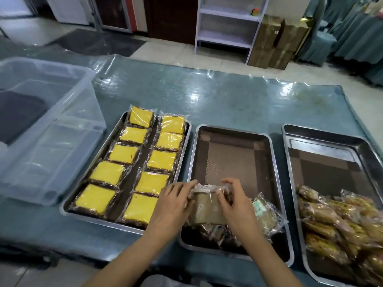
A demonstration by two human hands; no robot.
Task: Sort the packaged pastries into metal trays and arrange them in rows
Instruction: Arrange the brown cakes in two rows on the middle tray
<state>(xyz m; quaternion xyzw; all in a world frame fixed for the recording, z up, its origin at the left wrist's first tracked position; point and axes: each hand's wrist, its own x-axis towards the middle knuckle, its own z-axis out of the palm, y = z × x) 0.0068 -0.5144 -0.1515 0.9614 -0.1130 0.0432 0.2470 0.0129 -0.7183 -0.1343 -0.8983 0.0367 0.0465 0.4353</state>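
Three metal trays stand side by side on the table. The left tray (182, 146) holds two rows of wrapped yellow pastries (124, 154). Over the near end of the middle tray (273, 162), my left hand (172, 206) and my right hand (234, 201) both grip a wrapped brown pastry (207, 210) by its plastic. Under it lie dark wrapped pastries (215, 233) and a pale packaged one (265, 214). The right tray (290, 141) carries a loose heap of golden-brown packaged pastries (335, 222) at its near end.
A clear plastic bin (47, 129) stands at the left of the table, which is covered in shiny plastic sheeting (228, 94). Beyond the table are a white shelf unit (228, 25), cardboard boxes (273, 42) and hanging teal cloth (352, 34).
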